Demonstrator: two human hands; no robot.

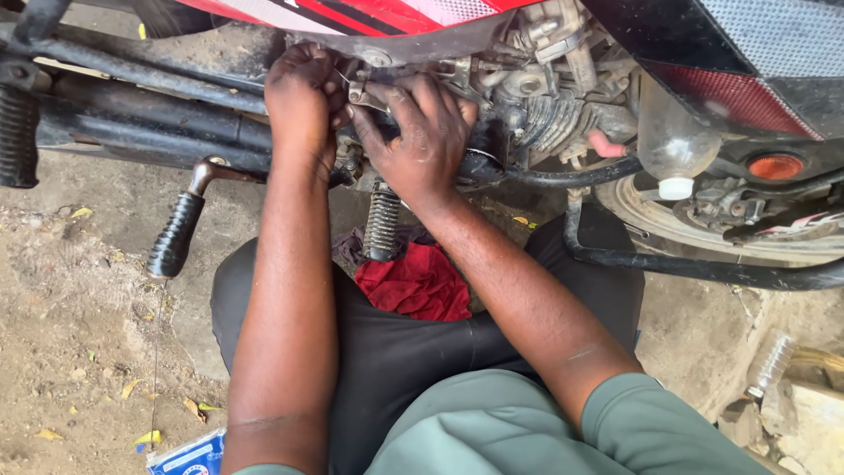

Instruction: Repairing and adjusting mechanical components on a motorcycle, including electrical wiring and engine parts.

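Both of my hands are up against the engine (pixel 545 97) of a red and black motorcycle. My left hand (pixel 301 101) is curled into a fist around a small part just under the red fuel tank (pixel 369 16); what it grips is hidden. My right hand (pixel 420 136) lies flat with fingers spread over a black engine part, its fingertips touching a small metal bracket (pixel 362 95). A ribbed footpeg (pixel 382 222) hangs just below my right wrist.
A kick lever with a black rubber grip (pixel 176 230) sticks out at the left. A red rag (pixel 413 283) lies on my lap. A black crash bar (pixel 703 266) curves at the right, below a clear plastic bottle (pixel 673 145). Dirt ground with dry leaves (pixel 79 334) spreads to the left.
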